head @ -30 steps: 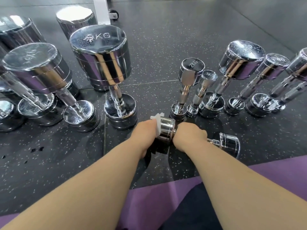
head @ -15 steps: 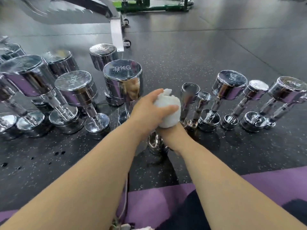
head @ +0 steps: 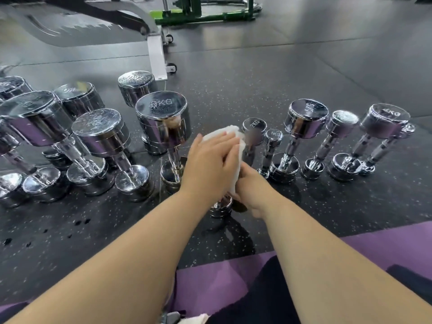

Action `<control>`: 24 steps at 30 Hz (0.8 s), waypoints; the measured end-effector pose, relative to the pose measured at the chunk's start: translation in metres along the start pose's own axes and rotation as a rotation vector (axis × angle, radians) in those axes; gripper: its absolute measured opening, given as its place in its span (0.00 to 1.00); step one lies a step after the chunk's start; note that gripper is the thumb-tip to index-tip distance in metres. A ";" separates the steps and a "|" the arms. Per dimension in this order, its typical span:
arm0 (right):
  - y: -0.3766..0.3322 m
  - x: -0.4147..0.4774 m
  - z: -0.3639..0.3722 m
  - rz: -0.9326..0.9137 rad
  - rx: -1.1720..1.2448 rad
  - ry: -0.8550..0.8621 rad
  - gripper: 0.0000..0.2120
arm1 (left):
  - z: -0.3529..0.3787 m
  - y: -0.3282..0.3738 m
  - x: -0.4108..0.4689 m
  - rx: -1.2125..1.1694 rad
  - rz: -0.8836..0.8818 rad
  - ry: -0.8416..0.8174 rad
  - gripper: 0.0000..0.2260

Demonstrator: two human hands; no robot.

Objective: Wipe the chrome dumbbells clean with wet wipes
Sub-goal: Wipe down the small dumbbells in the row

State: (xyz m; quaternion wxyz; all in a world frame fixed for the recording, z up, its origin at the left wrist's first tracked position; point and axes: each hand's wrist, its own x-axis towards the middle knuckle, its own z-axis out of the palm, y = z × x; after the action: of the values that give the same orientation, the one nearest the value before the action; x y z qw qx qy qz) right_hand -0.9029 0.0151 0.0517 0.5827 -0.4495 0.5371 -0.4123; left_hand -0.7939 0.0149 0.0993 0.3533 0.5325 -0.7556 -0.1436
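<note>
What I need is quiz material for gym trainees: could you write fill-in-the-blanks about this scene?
1. The left hand presses a wipe, coloured ___, onto an upright dumbbell.
2. The large dumbbell just left of the wipe is stamped ___KG.
3. The small dumbbell just right of the 2KG dumbbell reads ___KG.
Missing: white; 9; 1.

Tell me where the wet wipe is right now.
In the head view, the wet wipe lies under the left hand, draped over the top of the upright dumbbell that the right hand holds, between the 9KG dumbbell and the 2KG dumbbell.
</note>
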 end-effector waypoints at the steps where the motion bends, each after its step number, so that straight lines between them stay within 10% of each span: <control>1: -0.005 0.000 -0.002 -0.017 0.082 -0.018 0.23 | -0.001 0.002 0.006 0.098 0.061 -0.036 0.17; 7: -0.016 0.001 -0.001 0.014 0.286 -0.048 0.33 | -0.011 -0.013 0.013 -0.184 -0.443 -0.010 0.15; 10: -0.017 -0.001 0.001 0.026 0.299 -0.027 0.33 | -0.014 -0.009 -0.014 -0.074 -0.279 0.196 0.12; 16: -0.017 -0.007 0.005 0.035 0.305 -0.019 0.21 | -0.006 0.004 0.013 0.254 -0.001 -0.249 0.25; 24: -0.019 -0.004 -0.001 0.122 0.457 -0.062 0.17 | -0.008 -0.008 -0.009 -0.444 -0.535 0.086 0.13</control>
State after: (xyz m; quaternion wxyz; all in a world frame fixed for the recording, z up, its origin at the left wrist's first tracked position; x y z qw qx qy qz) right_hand -0.9038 0.0139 0.0707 0.7094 -0.2850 0.4377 -0.4733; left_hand -0.7816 0.0210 0.0970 0.4416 0.6275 -0.5242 -0.3693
